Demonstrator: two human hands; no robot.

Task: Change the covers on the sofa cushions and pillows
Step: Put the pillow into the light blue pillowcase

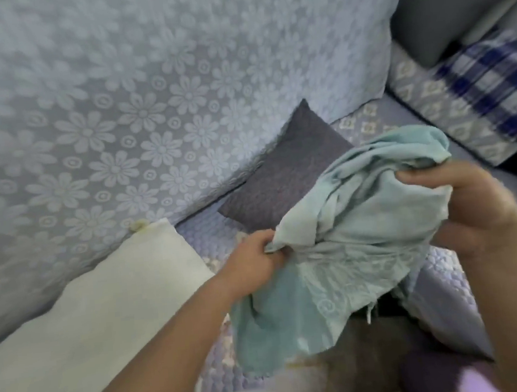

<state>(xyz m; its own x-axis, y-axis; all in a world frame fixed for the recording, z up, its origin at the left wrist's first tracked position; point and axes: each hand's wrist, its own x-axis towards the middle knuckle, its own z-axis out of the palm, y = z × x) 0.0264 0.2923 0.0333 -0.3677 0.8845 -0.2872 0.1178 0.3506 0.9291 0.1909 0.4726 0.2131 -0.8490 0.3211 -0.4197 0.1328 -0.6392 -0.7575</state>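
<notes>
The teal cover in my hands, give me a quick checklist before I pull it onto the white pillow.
1. Left hand grips the teal cover: ok.
2. Right hand grips its other side: ok.
3. Cover opening found and spread: not ok, the fabric is bunched.
4. White pillow bare and within reach: ok.
5. Cover right side out: cannot tell.

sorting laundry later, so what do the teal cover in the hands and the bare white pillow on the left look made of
Teal cover: thin soft woven cloth, matte, judging by its limp crumpled folds and faint floral pattern. White pillow: plain off-white fabric casing, matte and smooth, with a yellowish stain at its corner; its filling cannot be seen.
</notes>
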